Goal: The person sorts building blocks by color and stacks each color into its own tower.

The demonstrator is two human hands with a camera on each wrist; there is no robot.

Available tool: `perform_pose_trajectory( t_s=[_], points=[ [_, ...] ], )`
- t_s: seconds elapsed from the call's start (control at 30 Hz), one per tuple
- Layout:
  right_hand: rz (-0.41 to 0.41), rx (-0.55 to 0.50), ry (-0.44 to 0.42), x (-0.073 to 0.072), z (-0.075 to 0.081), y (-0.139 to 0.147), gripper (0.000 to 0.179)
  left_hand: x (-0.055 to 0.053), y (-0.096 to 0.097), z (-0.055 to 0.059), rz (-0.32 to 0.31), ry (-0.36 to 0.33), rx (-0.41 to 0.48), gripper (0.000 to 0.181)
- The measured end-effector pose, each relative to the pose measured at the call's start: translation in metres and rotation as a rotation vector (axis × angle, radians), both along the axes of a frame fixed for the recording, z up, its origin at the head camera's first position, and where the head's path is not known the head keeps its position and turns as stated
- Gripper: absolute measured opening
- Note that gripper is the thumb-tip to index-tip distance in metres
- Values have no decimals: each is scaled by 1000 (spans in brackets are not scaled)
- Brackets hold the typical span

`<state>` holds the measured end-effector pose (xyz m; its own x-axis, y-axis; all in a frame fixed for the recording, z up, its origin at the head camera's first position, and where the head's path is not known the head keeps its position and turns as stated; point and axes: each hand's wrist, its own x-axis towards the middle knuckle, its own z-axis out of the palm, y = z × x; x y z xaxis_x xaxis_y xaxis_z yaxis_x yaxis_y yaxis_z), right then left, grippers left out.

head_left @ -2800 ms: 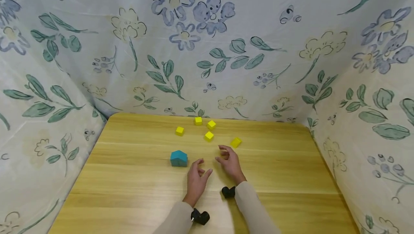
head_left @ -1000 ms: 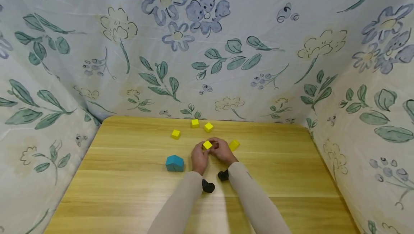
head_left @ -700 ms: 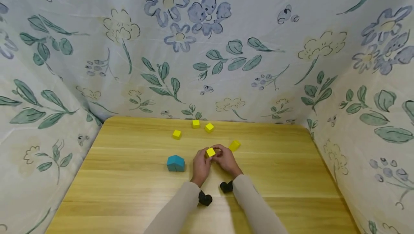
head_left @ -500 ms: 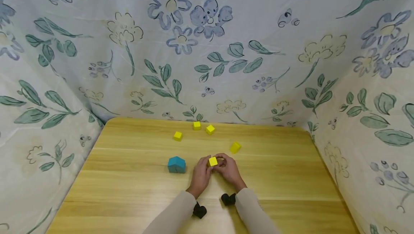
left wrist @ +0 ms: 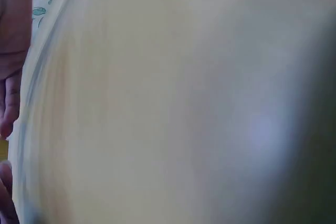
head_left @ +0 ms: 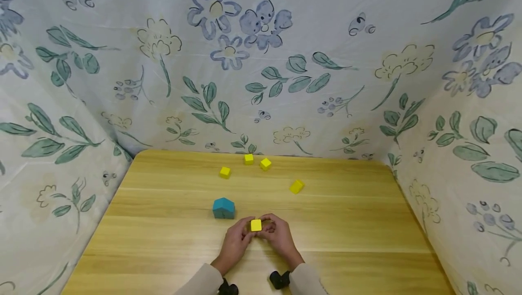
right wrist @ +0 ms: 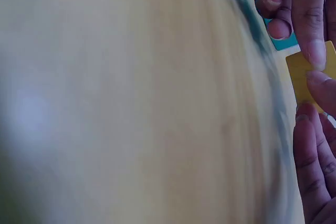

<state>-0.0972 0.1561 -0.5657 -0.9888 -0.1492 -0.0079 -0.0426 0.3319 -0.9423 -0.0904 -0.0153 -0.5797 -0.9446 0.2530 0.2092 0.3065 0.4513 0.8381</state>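
Note:
In the head view, a yellow cube point(head_left: 256, 225) is held between both hands near the front middle of the table. My left hand point(head_left: 234, 243) pinches it from the left side, and my right hand point(head_left: 281, 238) pinches it from the right. The right wrist view shows fingertips and a thumb pressed against the yellow cube point(right wrist: 299, 74). Only a sliver of the cube point(left wrist: 3, 149) appears at the edge of the left wrist view. A blue house-shaped block point(head_left: 224, 208) with a thin seam on its front stands just beyond the left hand.
Toward the back lie more yellow blocks: one cube point(head_left: 225, 172) at left, another cube point(head_left: 248, 159), a third cube point(head_left: 266, 164), and a tilted-looking block point(head_left: 297, 186) at right. Patterned cloth point(head_left: 261, 82) walls in the wooden table point(head_left: 346, 227) at back and sides.
Both hands, bare at first, have closed on a yellow cube from the group at the back. They have brought it toward the person, past the blue block, which stays in place.

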Motion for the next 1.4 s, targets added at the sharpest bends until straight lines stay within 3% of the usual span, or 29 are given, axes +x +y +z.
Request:
perform_pose_trajectory(
  t_s=[0.33,0.8,1.4],
  points=[
    [-26,-13,-21,7,-9,-13,33,0,-18,-7,-26,-34,10,41],
    [-45,9,-8,4,-16,-12,33,-5,-21,-11,-53,-117,61,39],
    [-55,-10,-13,6,-15,-11,33,-5,-18,-14,-24,-87,23,39]
  ],
)
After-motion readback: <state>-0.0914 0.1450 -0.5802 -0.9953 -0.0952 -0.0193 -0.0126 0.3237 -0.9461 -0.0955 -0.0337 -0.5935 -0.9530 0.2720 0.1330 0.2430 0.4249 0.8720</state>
